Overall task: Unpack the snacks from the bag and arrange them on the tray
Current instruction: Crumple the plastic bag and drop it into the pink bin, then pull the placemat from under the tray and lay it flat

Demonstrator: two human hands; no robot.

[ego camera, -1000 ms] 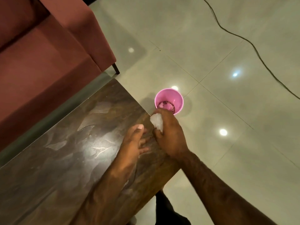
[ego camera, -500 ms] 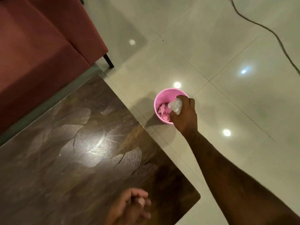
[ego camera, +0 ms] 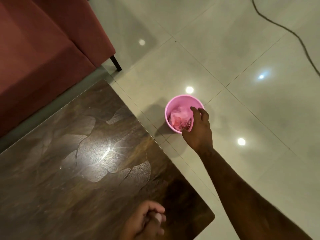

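Observation:
A small pink bin (ego camera: 174, 104) stands on the tiled floor just past the table's corner. Crumpled clear and pinkish wrappers (ego camera: 180, 116) lie inside it. My right hand (ego camera: 199, 130) hovers over the bin's near rim with its fingers spread and nothing in them. My left hand (ego camera: 147, 220) rests at the near edge of the dark wooden table (ego camera: 78, 161), its fingers curled loosely; I see nothing held in it. No bag, snacks or tray are in view.
A reddish-brown sofa (ego camera: 43, 49) with a black leg (ego camera: 116, 63) stands at the upper left beside the table. A black cable (ego camera: 297, 37) runs across the glossy floor at the upper right. Ceiling lights reflect on the tiles.
My right hand carried a crumpled clear wrapper from the table's corner to the bin and let it go; the hand is now spread. My left hand drew back to the table's near edge.

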